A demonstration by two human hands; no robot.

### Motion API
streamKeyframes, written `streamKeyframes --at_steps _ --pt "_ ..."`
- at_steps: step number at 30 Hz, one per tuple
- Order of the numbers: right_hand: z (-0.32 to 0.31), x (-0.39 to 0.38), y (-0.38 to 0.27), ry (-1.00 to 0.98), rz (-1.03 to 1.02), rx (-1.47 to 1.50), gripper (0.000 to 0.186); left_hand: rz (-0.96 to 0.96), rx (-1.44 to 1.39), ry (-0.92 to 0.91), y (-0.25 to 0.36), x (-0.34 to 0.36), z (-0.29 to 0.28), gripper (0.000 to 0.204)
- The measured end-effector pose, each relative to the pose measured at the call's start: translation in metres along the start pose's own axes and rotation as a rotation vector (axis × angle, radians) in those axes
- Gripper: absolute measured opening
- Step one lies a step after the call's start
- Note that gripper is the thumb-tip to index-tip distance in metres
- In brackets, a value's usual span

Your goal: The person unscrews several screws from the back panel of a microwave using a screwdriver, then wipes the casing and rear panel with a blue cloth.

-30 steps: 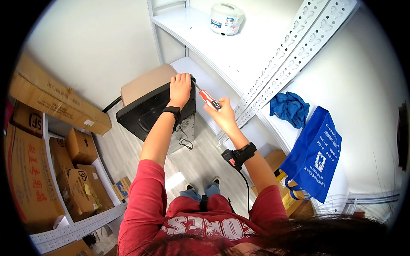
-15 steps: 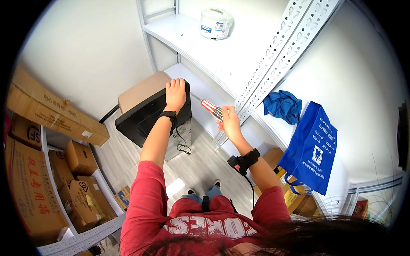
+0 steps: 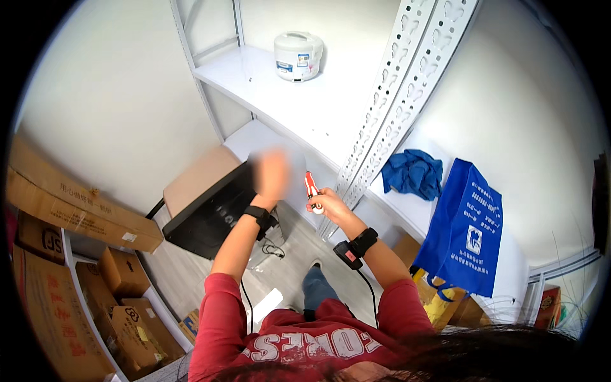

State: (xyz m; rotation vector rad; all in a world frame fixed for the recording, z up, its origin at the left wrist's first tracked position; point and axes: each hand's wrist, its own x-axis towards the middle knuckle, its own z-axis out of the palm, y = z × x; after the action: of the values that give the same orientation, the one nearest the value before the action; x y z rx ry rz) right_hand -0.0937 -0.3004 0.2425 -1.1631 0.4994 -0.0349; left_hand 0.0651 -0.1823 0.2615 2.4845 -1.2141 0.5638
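My right hand (image 3: 332,207) is closed around a screwdriver (image 3: 310,183) with a red and white handle. Its handle points up toward the shelf; I cannot make out the shaft clearly. Smeared by motion, my left hand (image 3: 272,175) is over the upper right corner of a black flat panel (image 3: 207,216) that looks like a monitor seen from behind. Whether the fingers touch or grip it cannot be told. The panel stands tilted against a beige chair back (image 3: 198,175), and a thin black cable (image 3: 272,249) hangs below it.
A white metal shelf (image 3: 254,83) carries a white rice cooker (image 3: 298,57). Its perforated upright (image 3: 385,95) rises right of my right hand. A blue cloth (image 3: 412,173) and blue bag (image 3: 463,229) lie on the right shelf. Cardboard boxes (image 3: 83,207) fill the left side.
My left hand has come off its firm hold on the panel's top edge and is moving. The screwdriver has turned more upright and shifted down with my right hand. My view has tilted slightly.
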Motion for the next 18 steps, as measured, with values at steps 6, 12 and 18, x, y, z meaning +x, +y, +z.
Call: streamKeyframes --at_steps 6,12,18 --pt "-0.022 0.092 -0.03 0.344 -0.304 -0.551 0.049 0.1 -0.225 0.217 0.001 0.053 0.066 0.017" --pt "-0.019 0.143 -0.046 0.646 -0.366 -0.456 0.041 0.083 -0.182 0.005 -0.001 0.093 0.102 0.012" --pt "-0.035 0.18 -0.038 0.723 -0.424 -0.529 0.036 0.112 -0.147 -0.016 -0.011 0.135 0.154 0.022"
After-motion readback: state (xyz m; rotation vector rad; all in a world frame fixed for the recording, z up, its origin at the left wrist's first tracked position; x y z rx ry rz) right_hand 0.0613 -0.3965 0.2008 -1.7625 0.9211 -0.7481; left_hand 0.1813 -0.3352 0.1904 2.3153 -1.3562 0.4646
